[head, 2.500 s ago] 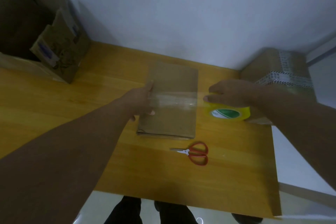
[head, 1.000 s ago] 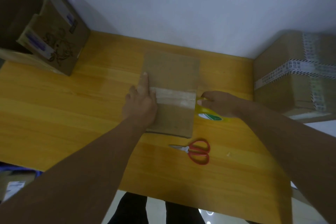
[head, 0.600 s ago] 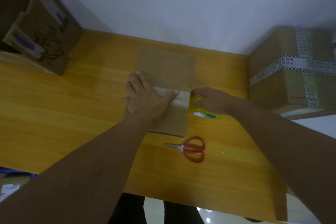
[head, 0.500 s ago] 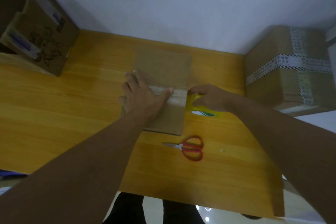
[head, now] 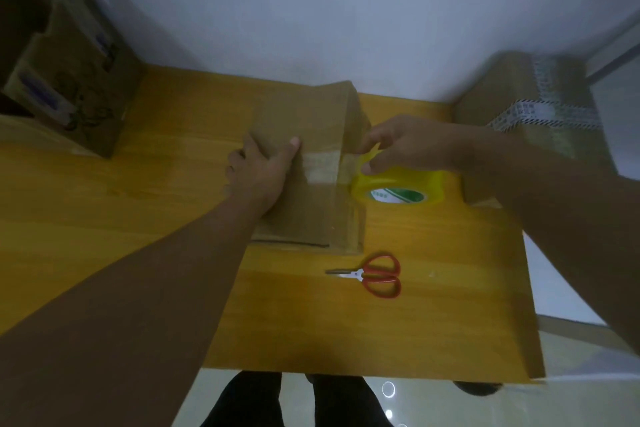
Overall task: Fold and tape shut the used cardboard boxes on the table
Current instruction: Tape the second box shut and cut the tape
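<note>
A brown cardboard box (head: 311, 114) sits mid-table, its right side now raised so a side wall shows. A strip of clear tape (head: 323, 166) crosses its top and runs over the right edge to a yellow tape roll (head: 398, 189). My left hand (head: 259, 170) grips the box's left edge, thumb lying on top beside the tape. My right hand (head: 405, 147) holds the roll from above, fingers curled over its rim, close against the box's right wall.
Red-handled scissors (head: 377, 276) lie on the wooden table (head: 138, 218) just in front of the box. An open cardboard box (head: 65, 80) stands at the back left, a taped box (head: 540, 121) at the back right. The table's right edge is close to the roll.
The box has tipped up on its right side, showing a wall. My left hand slid back to the box's left edge. The roll lifted and moved slightly right, tape wrapping over the edge.
</note>
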